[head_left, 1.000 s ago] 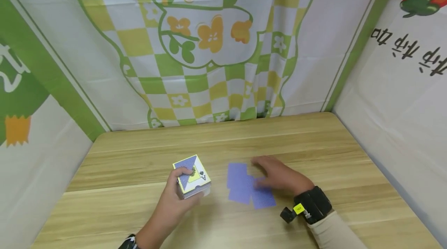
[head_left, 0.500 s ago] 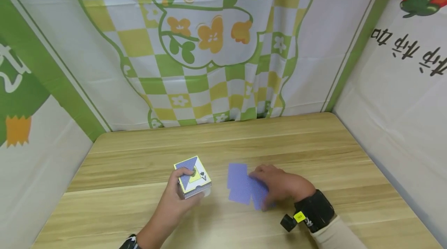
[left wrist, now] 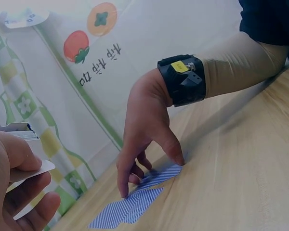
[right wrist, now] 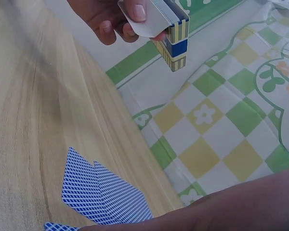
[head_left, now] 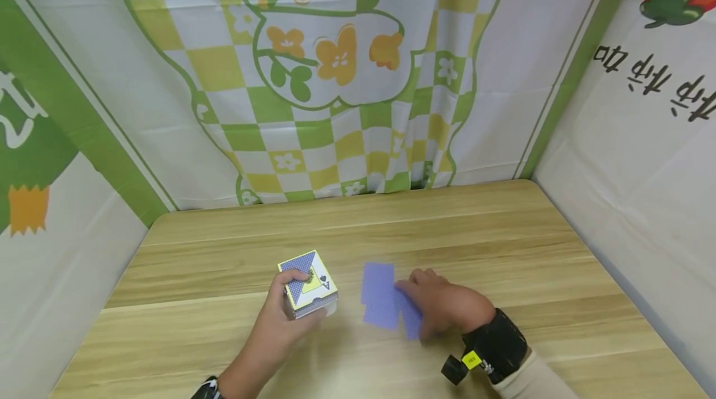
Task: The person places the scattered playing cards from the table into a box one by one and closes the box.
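My left hand [head_left: 282, 309] grips a playing-card box [head_left: 320, 284] with an ace of spades printed on its face, thumb across the top. In the right wrist view the box's white flap [right wrist: 151, 21] hangs open under a finger. Blue-backed playing cards [head_left: 380, 293] lie face down and overlapping on the table to the right of the box. Over the rightmost playing card [head_left: 411, 321] my right hand [head_left: 444, 302] arches, holding it at its edges between thumb and fingers. That card is partly hidden by the hand.
Wood-grained table [head_left: 224, 250] with a back edge against a checked, flowered curtain [head_left: 341, 138]. White printed sheets [head_left: 626, 169] stand along both sides. A black wrist band [head_left: 495, 346] with a small camera sits on the right wrist.
My right hand has come down onto the rightmost card, and its thumb and fingers have closed toward the card's edges, with a slight shift left. The left hand and box stay nearly still.
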The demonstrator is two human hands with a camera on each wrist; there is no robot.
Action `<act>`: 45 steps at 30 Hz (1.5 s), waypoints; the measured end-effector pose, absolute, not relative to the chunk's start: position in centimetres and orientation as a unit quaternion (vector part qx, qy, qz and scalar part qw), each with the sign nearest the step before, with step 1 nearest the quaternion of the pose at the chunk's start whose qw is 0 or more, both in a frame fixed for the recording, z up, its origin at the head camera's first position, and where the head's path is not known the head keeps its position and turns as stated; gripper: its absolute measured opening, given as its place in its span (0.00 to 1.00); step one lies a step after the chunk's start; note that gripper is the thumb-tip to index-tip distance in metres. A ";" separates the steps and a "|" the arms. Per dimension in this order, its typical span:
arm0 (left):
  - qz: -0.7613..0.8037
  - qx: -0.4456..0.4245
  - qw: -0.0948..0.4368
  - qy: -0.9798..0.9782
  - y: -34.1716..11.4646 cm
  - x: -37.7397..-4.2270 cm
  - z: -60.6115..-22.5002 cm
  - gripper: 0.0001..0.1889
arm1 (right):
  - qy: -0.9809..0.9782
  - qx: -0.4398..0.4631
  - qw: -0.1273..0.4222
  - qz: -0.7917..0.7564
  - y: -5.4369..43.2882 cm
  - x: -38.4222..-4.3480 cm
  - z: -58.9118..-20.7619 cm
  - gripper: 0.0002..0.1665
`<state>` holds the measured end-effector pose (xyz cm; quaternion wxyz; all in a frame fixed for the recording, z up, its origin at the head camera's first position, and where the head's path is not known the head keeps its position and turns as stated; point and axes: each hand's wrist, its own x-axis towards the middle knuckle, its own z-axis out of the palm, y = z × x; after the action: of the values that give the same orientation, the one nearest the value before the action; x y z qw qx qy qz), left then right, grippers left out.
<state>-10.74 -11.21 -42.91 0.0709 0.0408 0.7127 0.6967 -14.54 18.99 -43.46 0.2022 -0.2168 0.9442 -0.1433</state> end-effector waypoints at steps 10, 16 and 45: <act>0.702 0.043 0.071 0.707 -11.1 -10.7 -43.0 0.34 | 0.950 -0.207 0.202 -0.116 18.3 -14.4 -43.4 0.62; 0.698 0.040 0.078 0.710 -11.2 -10.5 -42.9 0.34 | 0.950 -0.183 0.208 -0.147 18.9 -14.4 -43.2 0.59; 0.702 0.038 0.067 0.708 -11.4 -10.6 -42.7 0.34 | 0.972 -0.157 0.096 -0.147 22.2 -15.5 -43.2 0.13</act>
<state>-10.62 -11.44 -42.66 0.0670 0.0380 0.7079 0.7021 -15.52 22.24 -43.20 0.0964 -0.1569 0.9718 -0.1473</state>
